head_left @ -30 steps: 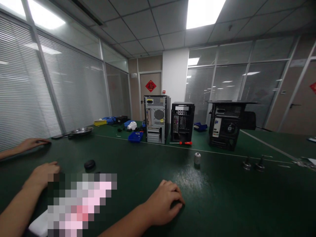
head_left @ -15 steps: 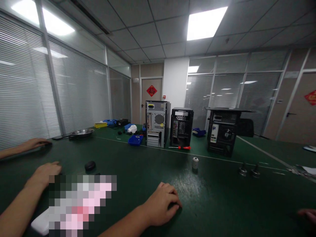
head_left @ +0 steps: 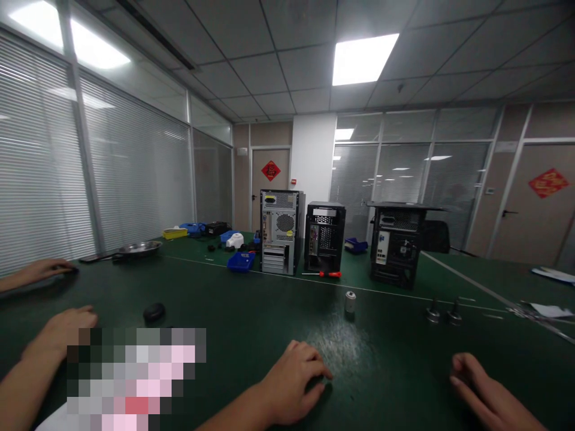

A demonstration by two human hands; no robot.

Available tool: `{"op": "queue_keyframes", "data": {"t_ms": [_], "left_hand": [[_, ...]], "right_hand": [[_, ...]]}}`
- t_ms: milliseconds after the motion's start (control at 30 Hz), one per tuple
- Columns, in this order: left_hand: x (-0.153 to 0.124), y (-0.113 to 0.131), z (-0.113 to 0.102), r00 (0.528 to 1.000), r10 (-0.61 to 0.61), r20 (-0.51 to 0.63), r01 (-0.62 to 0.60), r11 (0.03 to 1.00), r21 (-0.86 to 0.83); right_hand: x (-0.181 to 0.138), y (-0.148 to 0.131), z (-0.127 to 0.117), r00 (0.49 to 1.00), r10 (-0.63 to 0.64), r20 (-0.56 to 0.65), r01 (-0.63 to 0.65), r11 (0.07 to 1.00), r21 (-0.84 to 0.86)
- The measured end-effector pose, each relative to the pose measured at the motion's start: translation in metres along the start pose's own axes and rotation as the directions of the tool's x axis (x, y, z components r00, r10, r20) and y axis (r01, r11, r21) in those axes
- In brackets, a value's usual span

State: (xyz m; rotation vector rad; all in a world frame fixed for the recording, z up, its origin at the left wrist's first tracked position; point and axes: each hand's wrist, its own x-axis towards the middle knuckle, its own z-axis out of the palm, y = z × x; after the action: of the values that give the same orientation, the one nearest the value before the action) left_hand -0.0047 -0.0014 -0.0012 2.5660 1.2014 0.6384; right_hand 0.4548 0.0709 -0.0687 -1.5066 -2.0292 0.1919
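My left hand (head_left: 297, 381) lies palm down on the green table (head_left: 386, 359) at bottom centre, fingers loosely curled, holding nothing. My right hand (head_left: 483, 392) rests on the table at the lower right, fingers spread a little and empty. A small silver cylinder (head_left: 350, 301) stands on the table beyond my left hand. Another person's two hands lie on the table at the left, one hand (head_left: 60, 328) near and the other hand (head_left: 42, 269) farther back.
Three computer cases stand mid-table: a grey case (head_left: 278, 231), a black case (head_left: 324, 237) and a wider black case (head_left: 398, 245). A red-handled screwdriver (head_left: 330, 274), a blue bin (head_left: 241, 261), a metal bowl (head_left: 139, 247), a black oval object (head_left: 154, 311) and two metal knobs (head_left: 444, 314) lie around.
The view has swung to the right and my right hand has come into view at the lower right. My left hand has stayed flat on the table.
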Motion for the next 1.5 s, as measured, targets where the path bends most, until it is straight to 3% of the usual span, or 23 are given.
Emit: {"op": "queue_keyframes", "data": {"t_ms": [67, 167, 233, 300, 433, 567, 633, 800, 1000, 1200, 1500], "left_hand": [[0.001, 0.002, -0.001, 1.000, -0.001, -0.007, 0.002, 1.000, 0.014], [0.002, 0.007, 0.001, 0.999, -0.003, -0.045, 0.005, 0.999, 0.037], [0.003, 0.011, 0.003, 0.998, -0.002, -0.063, 0.005, 0.999, 0.048], [0.004, 0.015, 0.005, 0.998, -0.005, -0.068, 0.008, 0.999, 0.051], [0.004, 0.019, 0.010, 0.995, -0.030, -0.098, 0.033, 0.999, 0.023], [0.005, 0.017, 0.015, 0.989, -0.072, -0.130, 0.074, 0.997, 0.010], [0.005, 0.015, 0.017, 0.992, -0.070, -0.101, 0.070, 0.998, -0.002], [0.004, 0.016, 0.014, 1.000, 0.003, -0.013, -0.004, 0.997, -0.082], [0.004, 0.020, 0.011, 1.000, 0.008, -0.004, -0.009, 0.994, -0.112], [0.004, 0.014, 0.014, 0.997, -0.025, -0.077, 0.012, 0.986, -0.164], [0.006, 0.003, 0.016, 0.989, -0.049, -0.140, 0.023, 0.982, -0.185]], "right_hand": [[0.004, -0.045, 0.012, 0.988, -0.064, 0.138, 0.050, 0.994, 0.099], [0.008, -0.117, 0.031, 0.956, -0.168, 0.239, 0.147, 0.984, 0.102], [0.009, -0.157, 0.046, 0.951, -0.241, 0.194, 0.233, 0.971, 0.060], [0.011, -0.187, 0.062, 0.941, -0.331, 0.067, 0.330, 0.944, 0.015], [0.009, -0.219, 0.090, 0.859, -0.501, -0.101, 0.502, 0.865, -0.024], [-0.002, -0.232, 0.100, 0.766, -0.631, -0.119, 0.632, 0.774, -0.033], [-0.006, -0.236, 0.100, 0.747, -0.655, -0.117, 0.658, 0.753, -0.011], [-0.012, -0.242, 0.092, 0.769, -0.635, -0.072, 0.638, 0.755, 0.153], [-0.012, -0.240, 0.081, 0.832, -0.553, -0.032, 0.534, 0.784, 0.318], [-0.010, -0.234, 0.078, 0.873, -0.485, 0.043, 0.458, 0.848, 0.268], [-0.010, -0.230, 0.075, 0.848, -0.524, 0.085, 0.488, 0.833, 0.262]]}}
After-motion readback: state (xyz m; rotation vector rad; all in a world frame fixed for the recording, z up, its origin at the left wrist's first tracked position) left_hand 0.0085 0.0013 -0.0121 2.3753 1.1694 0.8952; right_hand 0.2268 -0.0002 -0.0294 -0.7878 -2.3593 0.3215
